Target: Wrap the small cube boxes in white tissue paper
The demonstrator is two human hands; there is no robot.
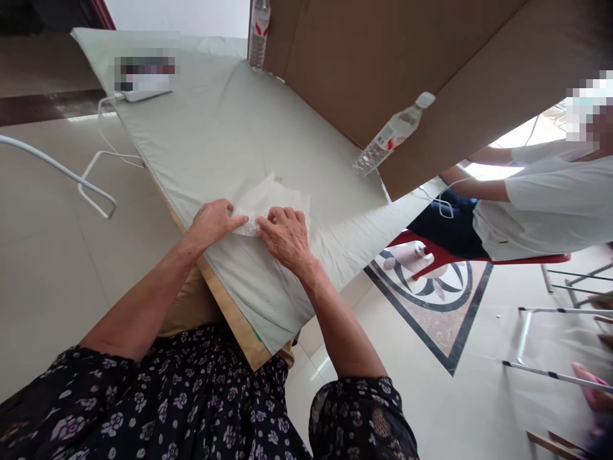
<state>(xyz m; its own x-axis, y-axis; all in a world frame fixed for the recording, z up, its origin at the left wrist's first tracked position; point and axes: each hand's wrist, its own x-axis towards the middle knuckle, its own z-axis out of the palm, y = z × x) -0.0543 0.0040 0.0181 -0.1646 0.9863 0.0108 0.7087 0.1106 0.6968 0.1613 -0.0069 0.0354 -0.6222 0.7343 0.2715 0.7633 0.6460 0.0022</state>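
A small piece of thin white fabric (271, 199) lies on the pale green padded tabletop (225, 134). My left hand (213, 222) rests on the fabric's near left edge with the fingers curled and the thumb pinching it. My right hand (285, 236) presses on the near right edge, fingers bent and closed over the cloth. Both hands sit close together near the table's front edge.
A white device with a cable (143, 94) lies at the far left corner. One plastic water bottle (258, 32) stands at the back, another (393, 134) leans by a large cardboard panel (383, 64). A person in white (541, 204) sits on a red chair at right.
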